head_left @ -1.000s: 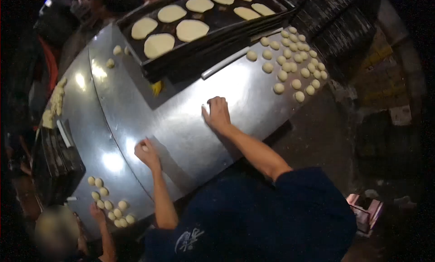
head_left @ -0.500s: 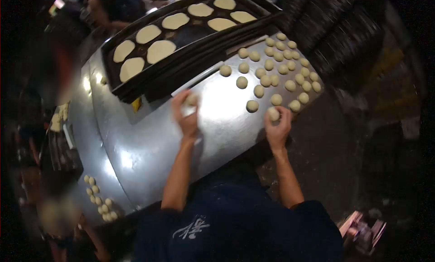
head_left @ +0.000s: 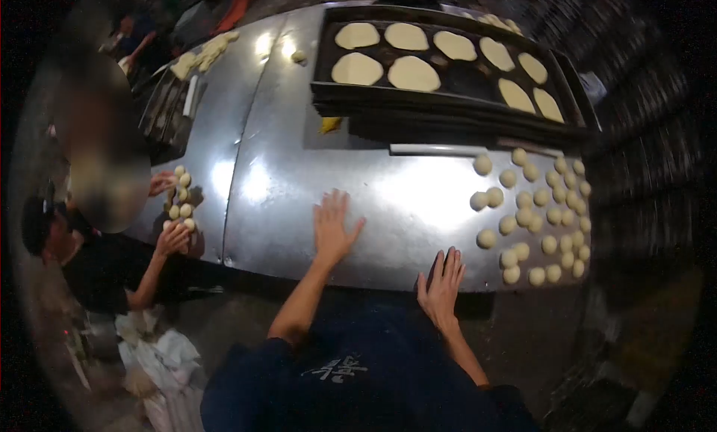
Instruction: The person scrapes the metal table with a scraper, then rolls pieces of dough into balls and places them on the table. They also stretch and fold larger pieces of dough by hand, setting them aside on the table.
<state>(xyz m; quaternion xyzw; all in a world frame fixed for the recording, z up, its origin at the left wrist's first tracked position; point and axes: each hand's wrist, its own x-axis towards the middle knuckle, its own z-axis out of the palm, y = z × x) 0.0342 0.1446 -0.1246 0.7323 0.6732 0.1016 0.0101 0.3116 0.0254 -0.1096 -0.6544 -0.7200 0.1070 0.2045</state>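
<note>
My left hand (head_left: 334, 229) is spread over the metal worktop (head_left: 299, 185), palm down, its fingers apart. My right hand (head_left: 442, 284) is stretched out at the table's front edge, with nothing visible in its fingers. Whatever may be under either palm is hidden. To the right of my right hand lie many pale dough balls (head_left: 486, 238), scattered singly and in touching groups. Beyond them, a white rolling pin or rod (head_left: 438, 150) lies along the front of the tray stack.
A dark baking tray (head_left: 328, 55) with flat dough rounds (head_left: 414, 73) tops a stack at the back. On the left, a co-worker's hands (head_left: 173, 238) touch a row of dough balls (head_left: 185, 209). More dough (head_left: 205, 55) lies at the far left corner.
Both hands held a dough ball before; now they are flattened and show none. My right hand has moved away from the scattered balls. The view has turned left, showing the co-worker more fully.
</note>
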